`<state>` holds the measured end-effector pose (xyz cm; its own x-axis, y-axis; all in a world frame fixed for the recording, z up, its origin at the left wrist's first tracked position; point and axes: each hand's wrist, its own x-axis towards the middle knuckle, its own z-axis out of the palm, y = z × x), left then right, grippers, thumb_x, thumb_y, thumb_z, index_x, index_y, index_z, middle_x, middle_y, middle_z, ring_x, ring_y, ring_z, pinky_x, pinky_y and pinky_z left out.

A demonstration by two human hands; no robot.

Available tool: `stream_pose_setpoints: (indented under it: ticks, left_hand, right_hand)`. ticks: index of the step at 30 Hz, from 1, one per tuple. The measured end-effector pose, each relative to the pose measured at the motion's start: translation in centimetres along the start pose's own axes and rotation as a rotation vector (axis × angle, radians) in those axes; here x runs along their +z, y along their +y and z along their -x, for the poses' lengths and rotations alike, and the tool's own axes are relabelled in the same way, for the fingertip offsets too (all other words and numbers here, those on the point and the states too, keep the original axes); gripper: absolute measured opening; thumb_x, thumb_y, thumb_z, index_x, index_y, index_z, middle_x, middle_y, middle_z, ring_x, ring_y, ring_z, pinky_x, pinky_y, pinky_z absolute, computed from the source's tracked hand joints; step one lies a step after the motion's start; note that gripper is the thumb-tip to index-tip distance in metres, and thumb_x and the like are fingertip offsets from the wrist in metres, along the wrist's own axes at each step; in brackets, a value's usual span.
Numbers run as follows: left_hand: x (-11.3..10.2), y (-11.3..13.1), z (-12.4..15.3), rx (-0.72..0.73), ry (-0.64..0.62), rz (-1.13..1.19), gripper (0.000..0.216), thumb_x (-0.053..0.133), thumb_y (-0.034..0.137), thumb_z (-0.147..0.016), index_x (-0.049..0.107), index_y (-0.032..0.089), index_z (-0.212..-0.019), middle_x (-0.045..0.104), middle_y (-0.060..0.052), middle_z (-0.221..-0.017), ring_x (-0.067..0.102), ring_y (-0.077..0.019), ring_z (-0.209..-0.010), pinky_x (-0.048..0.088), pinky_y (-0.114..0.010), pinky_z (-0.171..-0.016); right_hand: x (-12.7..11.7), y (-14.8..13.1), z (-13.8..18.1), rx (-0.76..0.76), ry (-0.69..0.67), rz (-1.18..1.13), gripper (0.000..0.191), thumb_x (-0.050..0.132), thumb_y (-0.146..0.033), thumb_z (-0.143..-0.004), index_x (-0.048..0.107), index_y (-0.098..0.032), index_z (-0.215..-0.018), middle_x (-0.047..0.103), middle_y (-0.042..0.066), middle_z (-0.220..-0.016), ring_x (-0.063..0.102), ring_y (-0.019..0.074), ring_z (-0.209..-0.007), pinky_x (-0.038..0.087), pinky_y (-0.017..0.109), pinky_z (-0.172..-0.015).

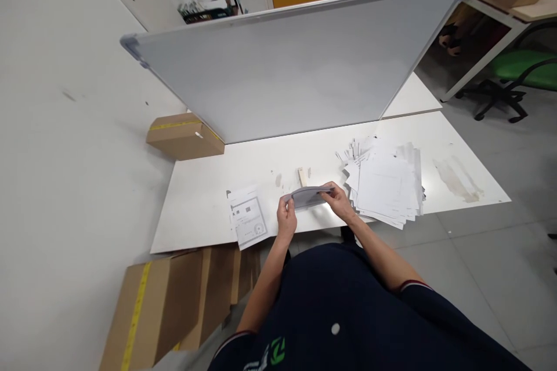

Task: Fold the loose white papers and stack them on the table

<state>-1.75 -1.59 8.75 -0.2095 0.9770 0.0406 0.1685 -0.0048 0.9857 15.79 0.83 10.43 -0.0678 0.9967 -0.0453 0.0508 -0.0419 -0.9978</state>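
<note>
- Head view: the grey sheet [310, 196] lies directly between the left hand [287, 218] and the right hand [338, 202], so neither hand is nearer to it; both are on it, one at each end
- Its long axis runs from left to right across the front of the body, with the right end slightly farther from the torso than the left, and its upper edge bows in a shallow curve
- The left hand grips the left end, fingers bent and thumb up against the sheet; the right hand pinches the right end between thumb and fingers, its wrist angled inward
- Both forearms slant in from the lower corners, the left one [262, 284] steeper, the right one [383, 250] reaching in more from the side
- The sheet is over the near half of the white table [195, 203], tilted up towards the head; whether its lower edge touches the tabletop I cannot tell, nor whether it is a single layer or folded
- Just beyond the sheet's far edge stands or lies a small pale strip [301, 176], partly hidden by it
- To the left of the left hand, apart from it, lies a printed page [250, 223] with a bordered design; to the right, near the right hand, spreads a loose paper pile [386, 182]
</note>
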Motion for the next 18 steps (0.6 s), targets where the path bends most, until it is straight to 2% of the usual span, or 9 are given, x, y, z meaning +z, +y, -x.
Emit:
stream_pose_setpoints:
  ticks: [3, 7, 12, 18]
  left_hand:
    - [0.0, -1.3, 0.0, -0.001, -0.012, -0.011, 0.027, 0.044, 0.039, -0.080, 0.049, 0.020, -0.098, 0.054, -0.006, -0.094, 0.050, -0.0167, -0.093, 0.036, -0.030, -0.085]
    - [0.3, -2.8, 0.1, -0.059, -0.013, -0.003, 0.028, 0.045, 0.040, -0.079, 0.048, 0.020, -0.098, 0.053, -0.005, -0.092, 0.049, -0.0170, -0.092, 0.036, -0.030, -0.084]
    - [0.1, -2.6, 0.1, -0.041, -0.023, -0.044, 0.025, 0.040, 0.040, -0.082, 0.050, 0.020, -0.092, 0.053, -0.004, -0.087, 0.050, -0.0158, -0.085, 0.037, -0.028, -0.079]
    - [-0.4, -2.5, 0.0, -0.062, -0.044, -0.099, 0.025, 0.043, 0.041, -0.080, 0.053, 0.019, -0.088, 0.055, -0.002, -0.079, 0.051, -0.0148, -0.075, 0.038, -0.027, -0.073]
  right_hand:
    - [0.4, 1.4, -0.1, 0.027, 0.022, 0.016, 0.016, 0.051, -0.034, -0.070, 0.048, -0.020, -0.077, 0.052, 0.000, -0.073, 0.048, 0.0139, -0.069, 0.038, 0.025, -0.065]
    - [0.9, 3.5, -0.3, 0.034, 0.004, 0.026, 0.015, 0.051, -0.033, -0.069, 0.047, -0.020, -0.075, 0.046, -0.002, -0.066, 0.044, 0.0124, -0.062, 0.036, 0.024, -0.059]
    - [1.0, 4.0, -0.3, 0.021, 0.020, 0.030, 0.016, 0.051, -0.034, -0.070, 0.048, -0.019, -0.074, 0.044, -0.003, -0.063, 0.042, 0.0114, -0.060, 0.034, 0.023, -0.057]
    - [0.6, 4.0, -0.5, 0.016, 0.005, 0.018, 0.019, 0.055, -0.034, -0.069, 0.053, -0.018, -0.079, 0.054, 0.000, -0.073, 0.049, 0.0134, -0.069, 0.038, 0.026, -0.066]
